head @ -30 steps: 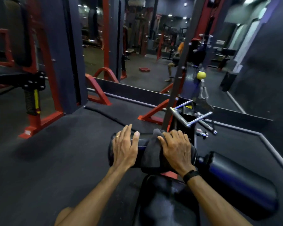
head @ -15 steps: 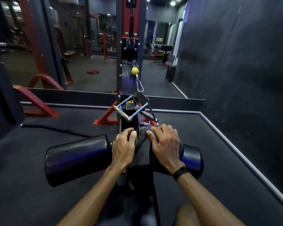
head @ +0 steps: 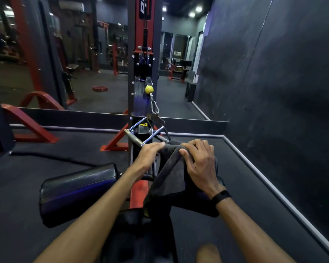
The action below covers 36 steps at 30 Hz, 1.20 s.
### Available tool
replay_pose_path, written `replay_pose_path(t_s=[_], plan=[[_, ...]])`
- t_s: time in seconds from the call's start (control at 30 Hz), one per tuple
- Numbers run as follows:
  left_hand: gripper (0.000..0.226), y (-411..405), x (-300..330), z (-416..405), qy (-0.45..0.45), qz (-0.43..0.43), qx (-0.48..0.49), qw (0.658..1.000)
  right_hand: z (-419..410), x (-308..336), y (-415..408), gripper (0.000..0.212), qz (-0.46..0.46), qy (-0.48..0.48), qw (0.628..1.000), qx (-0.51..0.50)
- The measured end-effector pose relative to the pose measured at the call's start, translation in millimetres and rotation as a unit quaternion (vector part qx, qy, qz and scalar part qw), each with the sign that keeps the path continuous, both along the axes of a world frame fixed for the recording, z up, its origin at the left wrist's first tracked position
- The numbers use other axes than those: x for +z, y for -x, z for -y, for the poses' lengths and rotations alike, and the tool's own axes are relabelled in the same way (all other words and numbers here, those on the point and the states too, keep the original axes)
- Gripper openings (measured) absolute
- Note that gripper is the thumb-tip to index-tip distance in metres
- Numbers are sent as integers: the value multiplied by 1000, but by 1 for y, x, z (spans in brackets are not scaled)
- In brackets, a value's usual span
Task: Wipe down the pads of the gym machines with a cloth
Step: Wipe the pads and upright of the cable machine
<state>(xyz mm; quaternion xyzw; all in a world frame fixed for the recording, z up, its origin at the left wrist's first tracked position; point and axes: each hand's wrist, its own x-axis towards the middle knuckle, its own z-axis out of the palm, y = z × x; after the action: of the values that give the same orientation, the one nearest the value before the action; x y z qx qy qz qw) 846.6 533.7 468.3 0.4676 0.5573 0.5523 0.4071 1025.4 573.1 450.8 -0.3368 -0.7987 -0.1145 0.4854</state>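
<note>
Black rubber floor (head: 188, 221) runs out to a mirror (head: 87, 73) at the far side and a dark wall (head: 273, 92) on the right. Standing against the mirror, the red and black cable tower (head: 144, 59) carries a yellow stop ball (head: 149, 89) and a chrome row handle (head: 141, 133) hooked below it.

Nearer, two black roller pads sit either side of a red post (head: 139, 192). Its glossy vinyl bare, the left pad (head: 78, 188) lies near and left. Most of the right pad (head: 196, 205) is hidden under the grey cloth (head: 171, 173), which is draped over it and hangs down its near side.

Fingers and thumb of the right hand (head: 201, 166) are curled over the cloth, pressing it onto the pad from above. At the far top edge of the cloth, the left hand (head: 150, 152) seems to pinch it with its fingertips, though the contact is too small to be sure.

I judge the cloth light, limp and prone to bunching or sliding on slick vinyl, so it wants a flat palm spread across its middle with an edge held taut. By the look of it the pad is firm foam that may spin on its axle; steadying its end should help.
</note>
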Motion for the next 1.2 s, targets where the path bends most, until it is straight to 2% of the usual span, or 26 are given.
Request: replay_pose_path(t_s=[0.1, 0.13, 0.2, 0.23, 0.3, 0.43, 0.47, 0.53, 0.57, 0.63, 0.67, 0.7, 0.73, 0.77, 0.8, 0.9, 0.97, 1.1, 1.2], plan=[[20, 10, 8, 2, 51, 10, -39, 998, -2, 5, 6, 27, -27, 17, 999, 35], [29, 14, 10, 5, 59, 20, -44, 997, -3, 6, 9, 27, -33, 25, 998, 43], [37, 23, 14, 12, 51, 39, -58, 996, -5, 7, 17, 27, -38, 45, 997, 57], [31, 27, 16, 15, 44, 33, -57, 997, -6, 7, 22, 28, -43, 59, 995, 63], [11, 35, 24, 19, 27, 16, -34, 999, -8, 9, 35, 32, -66, 127, 987, 76], [27, 50, 47, 19, -9, 23, 45, 999, -16, 9, 64, 33, -104, 305, 944, 78], [30, 56, 55, 19, -18, 26, 65, 997, -22, 5, 72, 40, -121, 340, 930, 71], [30, 65, 68, 17, -27, 5, 97, 995, -19, 9, 84, 58, -159, 460, 872, 61], [28, 68, 74, 18, -31, -10, 109, 993, -17, 8, 91, 63, -172, 536, 824, 71], [26, 76, 85, 20, -36, -30, 128, 991, -6, 9, 104, 66, -219, 667, 702, 116], [24, 80, 89, 23, -40, -32, 135, 989, -1, 9, 110, 69, -239, 712, 643, 148], [22, 83, 93, 25, -41, -28, 140, 989, 6, 12, 115, 74, -239, 744, 600, 173], [17, 87, 96, 28, -42, -21, 145, 988, 13, 16, 119, 79, -237, 764, 564, 204], [11, 90, 99, 31, -41, -14, 150, 988, 17, 19, 120, 80, -226, 774, 546, 228], [6, 94, 101, 34, -39, -7, 155, 987, 20, 22, 120, 77, -221, 773, 539, 253], [20, 101, 105, 40, -31, 2, 167, 985, 17, 23, 114, 57, -218, 711, 604, 286], [25, 103, 104, 43, -29, 8, 173, 984, 8, 21, 110, 69, -218, 674, 645, 286], [26, 100, 103, 40, -34, 29, 178, 983, -7, 24, 101, 86, -283, 629, 657, 303], [23, 93, 105, 37, -34, 38, 170, 984, -13, 30, 93, 89, -320, 609, 658, 306]])
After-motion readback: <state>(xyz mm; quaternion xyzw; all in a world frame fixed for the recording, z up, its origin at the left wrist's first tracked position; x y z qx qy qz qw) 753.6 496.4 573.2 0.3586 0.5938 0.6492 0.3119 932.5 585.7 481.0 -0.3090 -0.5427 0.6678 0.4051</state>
